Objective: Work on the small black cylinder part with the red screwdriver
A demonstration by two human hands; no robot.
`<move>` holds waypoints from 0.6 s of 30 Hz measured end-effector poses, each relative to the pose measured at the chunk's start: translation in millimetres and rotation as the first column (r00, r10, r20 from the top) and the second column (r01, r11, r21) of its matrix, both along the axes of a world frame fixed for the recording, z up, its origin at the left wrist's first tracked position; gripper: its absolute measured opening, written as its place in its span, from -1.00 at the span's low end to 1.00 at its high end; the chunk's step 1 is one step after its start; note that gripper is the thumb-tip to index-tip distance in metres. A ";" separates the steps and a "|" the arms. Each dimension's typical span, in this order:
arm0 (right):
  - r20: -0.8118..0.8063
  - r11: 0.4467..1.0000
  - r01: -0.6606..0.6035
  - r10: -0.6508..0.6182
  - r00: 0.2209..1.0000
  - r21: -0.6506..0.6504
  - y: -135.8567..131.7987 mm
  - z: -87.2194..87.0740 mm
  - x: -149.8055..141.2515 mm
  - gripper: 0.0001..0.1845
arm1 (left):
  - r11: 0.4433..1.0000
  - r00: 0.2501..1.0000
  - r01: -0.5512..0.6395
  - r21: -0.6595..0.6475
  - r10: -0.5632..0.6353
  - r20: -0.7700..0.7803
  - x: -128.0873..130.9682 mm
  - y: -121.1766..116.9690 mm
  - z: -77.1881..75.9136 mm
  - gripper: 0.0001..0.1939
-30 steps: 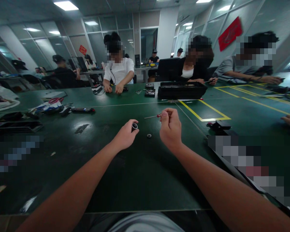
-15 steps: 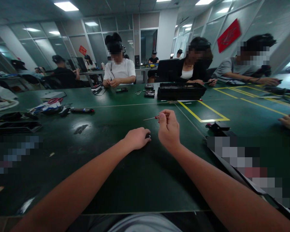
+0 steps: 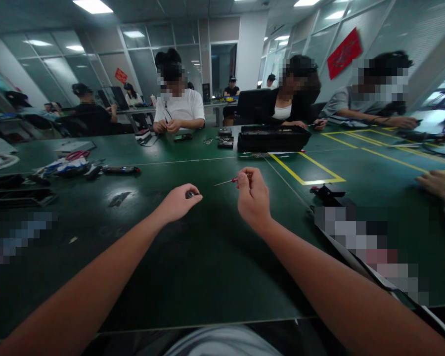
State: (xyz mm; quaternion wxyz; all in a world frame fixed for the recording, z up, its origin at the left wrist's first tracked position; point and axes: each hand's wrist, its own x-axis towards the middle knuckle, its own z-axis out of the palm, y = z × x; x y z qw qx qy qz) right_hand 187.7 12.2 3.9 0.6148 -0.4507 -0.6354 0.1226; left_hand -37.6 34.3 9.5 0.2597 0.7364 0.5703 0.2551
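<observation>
My right hand (image 3: pixel 253 197) is closed round the red handle of a screwdriver (image 3: pixel 233 181), whose thin shaft points left over the green table. To its left, my left hand (image 3: pixel 181 201) curls its fingers round a small dark object (image 3: pixel 190 194) with a metallic glint. Most of that object is hidden by the fingers, so its kind cannot be told. A gap separates the two hands, and the screwdriver's tip touches nothing.
A long black housing (image 3: pixel 272 139) stands across the table. At left lie a dark pen-like tool (image 3: pixel 120 170), red-handled scissors (image 3: pixel 77 155) and black trays (image 3: pixel 18 198). Black parts (image 3: pixel 330 194) lie at right, near another person's hand (image 3: pixel 439 187). Several people sit opposite.
My left hand has moved left, away from the right hand, with the small dark object in it. The right hand keeps the screwdriver in much the same pose. The view has shifted slightly.
</observation>
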 end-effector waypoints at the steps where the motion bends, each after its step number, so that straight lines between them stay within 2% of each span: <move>1: -0.001 1.000 -0.008 0.008 1.000 -0.005 -0.3 0.2 -0.1 -0.82 | 0.998 0.993 -0.040 -0.047 0.044 0.106 -10.4 -2.6 2.7 -0.73; 3: -0.005 1.000 -0.013 0.013 1.000 -0.010 -0.7 0.2 -0.2 -0.82 | 0.982 0.936 -0.112 -0.153 0.156 0.316 -31.5 -10.2 8.6 -0.72; 6: -0.005 1.000 -0.016 0.016 1.000 -0.018 -0.6 -0.6 -0.2 -0.82 | 0.940 0.777 -0.226 -0.256 0.332 0.535 -63.3 -26.9 19.9 -0.74; 9: -0.004 0.999 -0.026 0.026 1.000 -0.030 0.0 -1.7 -0.1 -0.81 | 0.866 0.585 -0.385 -0.320 0.497 0.640 -98.2 -47.4 32.4 -0.81; 11: -0.009 0.999 -0.029 0.029 1.000 -0.033 0.4 -2.3 0.0 -0.81 | 0.814 0.481 -0.476 -0.333 0.558 0.676 -126.0 -61.8 37.9 -0.83; 13: -0.012 0.999 -0.030 0.030 0.999 -0.034 0.7 -2.6 -0.1 -0.81 | 0.737 0.388 -0.595 -0.319 0.612 0.689 -156.9 -75.4 39.2 -0.84; 14: -0.012 0.999 -0.031 0.030 0.999 -0.033 0.8 -2.7 -0.2 -0.82 | 0.699 0.360 -0.655 -0.287 0.623 0.695 -172.3 -81.5 38.5 -0.85; 17: -0.011 0.999 -0.028 0.028 1.000 -0.033 1.3 -3.2 -0.8 -0.82 | 0.628 0.358 -0.748 -0.214 0.653 0.667 -209.5 -97.0 35.8 -0.84; 18: -0.012 0.999 -0.027 0.027 1.000 -0.033 1.5 -3.3 -1.1 -0.82 | 0.561 0.356 -0.804 -0.196 0.719 0.597 -216.9 -101.8 36.5 -0.81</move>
